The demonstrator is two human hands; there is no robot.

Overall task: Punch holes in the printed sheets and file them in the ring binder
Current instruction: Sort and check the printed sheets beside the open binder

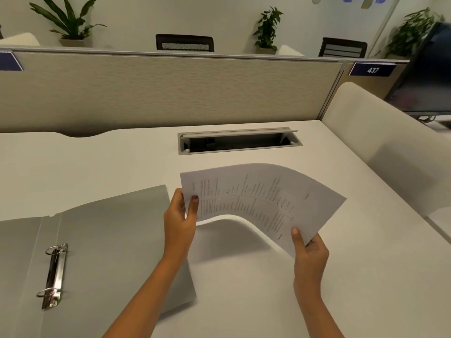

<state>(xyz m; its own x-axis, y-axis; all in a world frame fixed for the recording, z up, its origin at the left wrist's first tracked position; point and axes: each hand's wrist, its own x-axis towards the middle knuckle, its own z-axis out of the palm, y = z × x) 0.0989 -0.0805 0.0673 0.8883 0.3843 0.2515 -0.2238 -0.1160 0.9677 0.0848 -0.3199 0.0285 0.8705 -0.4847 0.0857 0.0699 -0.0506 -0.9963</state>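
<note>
Print on the printed sheets (263,198) is too small and soft to read: just rows of dark lines running across a white page. Can't tell how many sheets are in the bundle. Most of each hand's fingers are hidden behind the paper. The left hand (180,220) pinches the left edge, thumb on the front. The right hand (310,252) pinches the near right corner, thumb on top, the rest curled underneath.

The paper is held up off the desk (244,301), right of the ring binder (109,240), arching in the middle and throwing a shadow below. The grey binder lies open and flat, its left cover cut off by the frame edge. Its metal ring mechanism (55,274) has both rings closed. At the far right a dark monitor (429,76) is blurred and cropped.
</note>
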